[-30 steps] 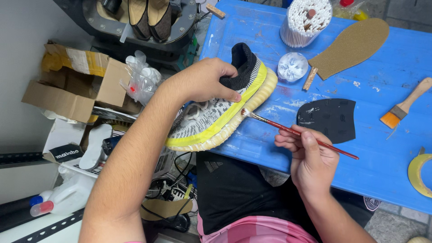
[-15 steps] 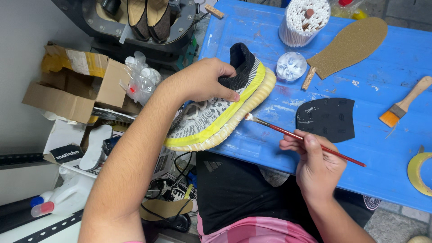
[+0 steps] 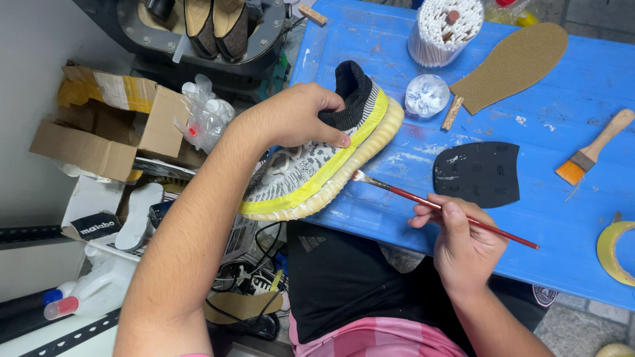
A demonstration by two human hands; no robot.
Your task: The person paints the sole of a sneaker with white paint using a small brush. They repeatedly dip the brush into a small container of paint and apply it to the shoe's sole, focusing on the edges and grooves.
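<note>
My left hand (image 3: 301, 119) grips the sneaker (image 3: 324, 155) by its black collar, fingers wrapped over the top, thumb pressed on the knit. The shoe lies on its side at the near left edge of the blue table (image 3: 529, 192), toe hanging past the edge towards me, just as it did a second ago.

What has moved is the brush (image 3: 443, 207). Its tip was touching the pale sole a second ago. Now I have drawn it back, and the bristles sit just off the sole, above the table. I judge that one stroke on the sole edge is finished.

My right hand (image 3: 463, 244) pinches the red handle between thumb and fingers, lower and nearer my lap than before. The black heel piece (image 3: 477, 173) lies just beyond it, unmoved.
</note>
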